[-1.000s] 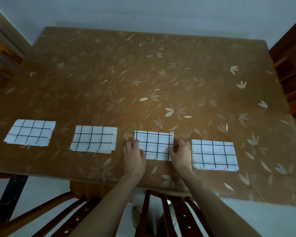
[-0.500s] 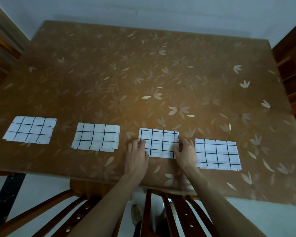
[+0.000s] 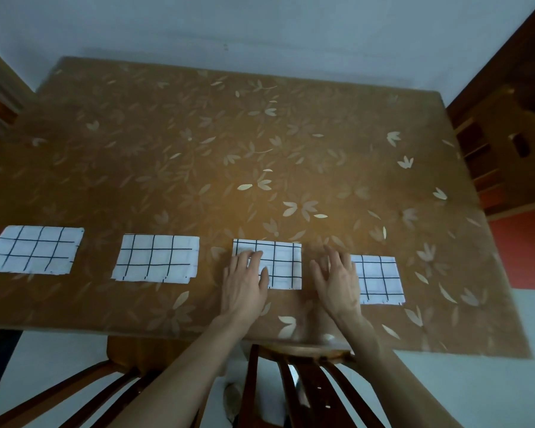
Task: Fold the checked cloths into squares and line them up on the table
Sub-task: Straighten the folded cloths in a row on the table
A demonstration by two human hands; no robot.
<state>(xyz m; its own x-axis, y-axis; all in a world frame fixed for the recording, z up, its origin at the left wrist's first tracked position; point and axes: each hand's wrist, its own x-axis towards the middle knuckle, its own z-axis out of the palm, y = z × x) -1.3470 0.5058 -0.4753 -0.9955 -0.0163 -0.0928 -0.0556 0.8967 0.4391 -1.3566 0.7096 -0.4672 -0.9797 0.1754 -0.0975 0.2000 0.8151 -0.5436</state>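
Four folded checked cloths lie in a row on the worktop (image 3: 260, 143). The left hand (image 3: 244, 282) is now laid flat, fingers straight, on the third cloth (image 3: 283, 264); the right hand (image 3: 337, 281), fingers spread, has been shifted off it toward the fourth cloth (image 3: 380, 279).

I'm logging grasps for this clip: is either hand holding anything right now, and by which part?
Nothing is gripped. The left hand lies flat with straight fingers on the third cloth's left part; the right hand is open, overlapping the fourth cloth's left edge.
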